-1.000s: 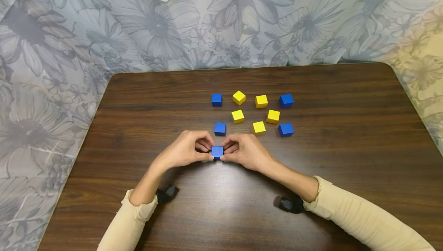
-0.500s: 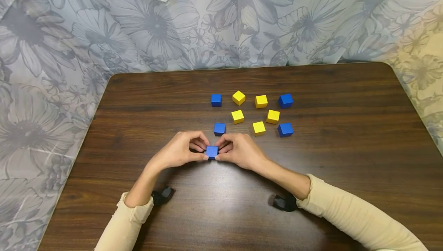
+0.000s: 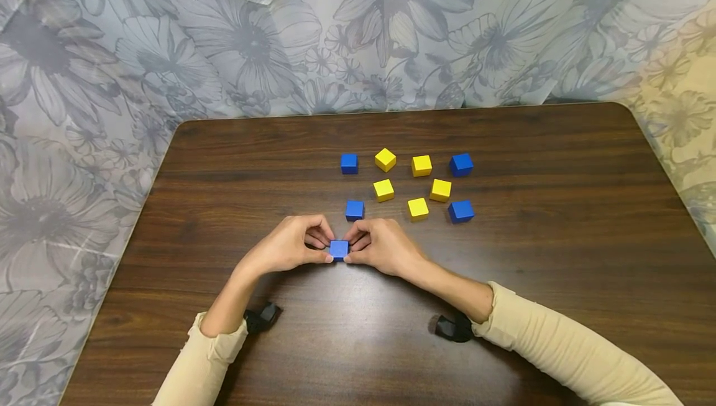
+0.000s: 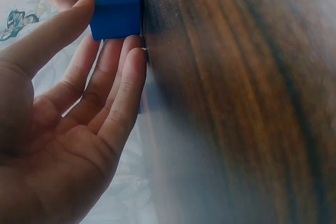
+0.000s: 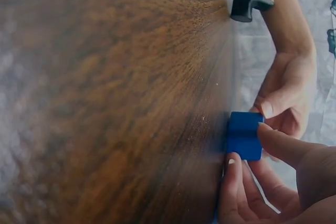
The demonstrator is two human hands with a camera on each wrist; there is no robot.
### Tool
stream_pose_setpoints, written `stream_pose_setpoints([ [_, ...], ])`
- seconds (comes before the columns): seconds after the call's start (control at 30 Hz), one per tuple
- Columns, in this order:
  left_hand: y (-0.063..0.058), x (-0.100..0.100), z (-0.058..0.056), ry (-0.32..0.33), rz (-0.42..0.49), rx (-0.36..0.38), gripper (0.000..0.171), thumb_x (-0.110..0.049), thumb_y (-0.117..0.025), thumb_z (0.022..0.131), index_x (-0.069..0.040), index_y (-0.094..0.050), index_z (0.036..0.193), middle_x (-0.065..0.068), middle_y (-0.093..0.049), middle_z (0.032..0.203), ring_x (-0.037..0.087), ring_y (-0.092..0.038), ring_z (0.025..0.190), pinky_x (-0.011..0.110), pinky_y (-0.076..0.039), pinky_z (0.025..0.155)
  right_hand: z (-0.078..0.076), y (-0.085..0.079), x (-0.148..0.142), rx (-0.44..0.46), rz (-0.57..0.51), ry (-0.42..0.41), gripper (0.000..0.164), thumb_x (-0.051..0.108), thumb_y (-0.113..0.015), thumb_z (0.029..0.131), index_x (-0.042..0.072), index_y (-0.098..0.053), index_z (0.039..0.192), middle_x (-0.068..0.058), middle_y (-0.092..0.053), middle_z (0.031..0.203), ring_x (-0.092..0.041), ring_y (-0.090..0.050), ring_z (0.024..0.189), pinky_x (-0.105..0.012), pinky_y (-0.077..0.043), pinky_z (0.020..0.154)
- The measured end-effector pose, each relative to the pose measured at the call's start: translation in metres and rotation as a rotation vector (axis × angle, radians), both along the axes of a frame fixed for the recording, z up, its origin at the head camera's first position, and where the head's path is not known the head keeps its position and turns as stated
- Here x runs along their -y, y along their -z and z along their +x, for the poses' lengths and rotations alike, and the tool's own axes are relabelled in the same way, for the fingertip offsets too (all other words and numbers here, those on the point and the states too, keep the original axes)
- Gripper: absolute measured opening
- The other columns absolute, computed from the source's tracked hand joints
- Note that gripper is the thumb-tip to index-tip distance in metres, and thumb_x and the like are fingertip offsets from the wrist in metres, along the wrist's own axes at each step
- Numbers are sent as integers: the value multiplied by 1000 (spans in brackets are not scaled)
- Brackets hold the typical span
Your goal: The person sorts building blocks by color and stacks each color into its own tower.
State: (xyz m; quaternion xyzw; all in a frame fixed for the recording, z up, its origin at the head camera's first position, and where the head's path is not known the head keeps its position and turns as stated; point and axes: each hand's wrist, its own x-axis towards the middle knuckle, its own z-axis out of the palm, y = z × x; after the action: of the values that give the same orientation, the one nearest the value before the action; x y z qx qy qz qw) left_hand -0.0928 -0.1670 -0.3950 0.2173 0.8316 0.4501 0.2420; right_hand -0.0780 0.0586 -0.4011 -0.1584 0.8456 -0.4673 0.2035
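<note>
In the head view, a blue block [image 3: 339,249] sits low at the tabletop between my two hands. My left hand [image 3: 292,244] pinches its left side between thumb and fingers. From the right, my right hand [image 3: 386,248] pinches the same block with its thumb at the near edge. The left wrist view shows the blue block [image 4: 115,8] close against the table, the left thumb at its upper part and the fingertips below. Both hands also meet at the blue block [image 5: 245,136] in the right wrist view.
Just beyond the hands stands a blue block [image 3: 355,209]. More blue blocks, such as one at the back right [image 3: 461,164], surround several yellow blocks [image 3: 440,190]. They all stand on the dark wooden table [image 3: 235,163]. A flowered cloth [image 3: 279,45] hangs behind it.
Both hands have slid a little to the left with the blue block between them, most of it in the first half second. The other blocks keep their places.
</note>
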Motion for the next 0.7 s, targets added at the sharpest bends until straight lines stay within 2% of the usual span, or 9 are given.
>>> stream_pose_setpoints([
  [0.53, 1, 3, 1, 11, 2, -6, 27, -2, -83, 78, -9, -65, 96, 5, -67, 98, 17, -68, 93, 24, -57, 82, 1, 2, 1, -35, 23, -12, 25, 16, -87, 77, 13, -73, 98, 3, -72, 86, -5, -66, 77, -20, -55, 68],
  [0.7, 1, 2, 1, 7, 15, -2, 27, -1, -83, 78, -9, -65, 95, 5, -67, 97, 17, -68, 92, 25, -58, 82, 1, 1, -3, -41, -7, -15, 26, 15, -86, 78, 12, -73, 100, 2, -72, 89, -7, -67, 78, -20, -56, 70],
])
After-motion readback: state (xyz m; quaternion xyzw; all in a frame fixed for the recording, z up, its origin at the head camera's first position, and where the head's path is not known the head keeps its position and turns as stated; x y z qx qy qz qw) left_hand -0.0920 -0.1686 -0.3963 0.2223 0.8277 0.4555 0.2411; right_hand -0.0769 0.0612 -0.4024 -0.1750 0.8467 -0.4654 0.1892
